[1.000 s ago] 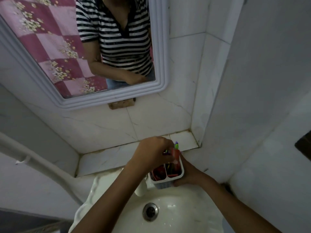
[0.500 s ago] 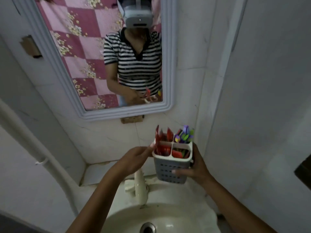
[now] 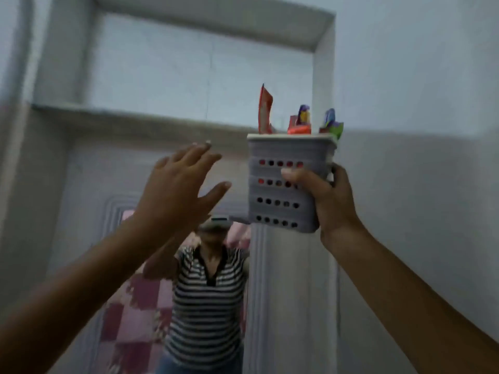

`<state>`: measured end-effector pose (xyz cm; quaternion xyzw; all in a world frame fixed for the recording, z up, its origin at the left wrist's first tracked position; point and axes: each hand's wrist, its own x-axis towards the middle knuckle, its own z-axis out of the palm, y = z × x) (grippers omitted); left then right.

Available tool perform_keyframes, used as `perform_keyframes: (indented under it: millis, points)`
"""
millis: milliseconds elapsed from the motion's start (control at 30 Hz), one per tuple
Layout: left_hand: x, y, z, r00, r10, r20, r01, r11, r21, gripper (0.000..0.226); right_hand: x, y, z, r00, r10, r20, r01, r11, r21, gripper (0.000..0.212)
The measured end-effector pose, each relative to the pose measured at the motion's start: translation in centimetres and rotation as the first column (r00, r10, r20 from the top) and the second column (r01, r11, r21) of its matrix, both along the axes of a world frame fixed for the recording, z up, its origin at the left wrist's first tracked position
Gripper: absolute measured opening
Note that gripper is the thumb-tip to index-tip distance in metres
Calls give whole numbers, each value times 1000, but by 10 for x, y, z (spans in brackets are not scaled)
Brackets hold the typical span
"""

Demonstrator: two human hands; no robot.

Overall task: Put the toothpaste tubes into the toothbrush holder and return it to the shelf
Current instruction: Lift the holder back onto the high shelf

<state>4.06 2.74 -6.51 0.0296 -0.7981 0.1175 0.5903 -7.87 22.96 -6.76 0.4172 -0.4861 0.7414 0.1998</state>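
A grey perforated toothbrush holder (image 3: 272,190) is held up in the air, upright, with my right hand (image 3: 324,195) gripping its right side and front. Red toothpaste tubes (image 3: 265,109) stick out of its top, beside purple and green toothbrush heads (image 3: 330,122). My left hand (image 3: 178,190) is raised to the left of the holder, fingers spread, touching nothing. The shelf (image 3: 135,112) is a recessed white wall niche above the mirror; the holder's rim is about level with the ledge, in front of the niche's right part.
Below the niche hangs a white-framed mirror (image 3: 253,292), which reflects a person in a striped shirt and a pink checked cloth. A plain wall (image 3: 418,157) rises to the right of the niche. The picture is blurred by motion.
The view has swung up from the sink to the niche. My right hand has lifted the holder from chest height to the ledge's level. My left hand has let go of the holder and opened.
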Motion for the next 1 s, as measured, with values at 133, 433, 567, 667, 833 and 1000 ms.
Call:
perform_keyframes:
  millis: [133,433,567,667,833,1000]
  points:
    - [-21,-28,63,976,217,-3,-217,974,-67,81,16,-3,103,980,-194,33,196,977,-86,92]
    - [-48,-64,81,972,226,58,-223,974,-49,83,5,-40,195,741,-654,153,666,744,-47,97]
    - [-49,-65,82,982,179,57,-178,984,-32,83,-23,-64,188,644,-738,200,739,668,85,103]
    - [-49,-66,82,984,167,60,-165,986,-33,86,-40,-76,185,604,-772,200,764,632,130,115]
    - [-47,-68,83,990,123,72,-120,992,-39,87,-58,-88,179,539,-836,100,838,544,39,124]
    - [-43,-63,84,980,165,108,-165,986,-13,86,-54,-88,165,512,-859,-3,858,511,62,117]
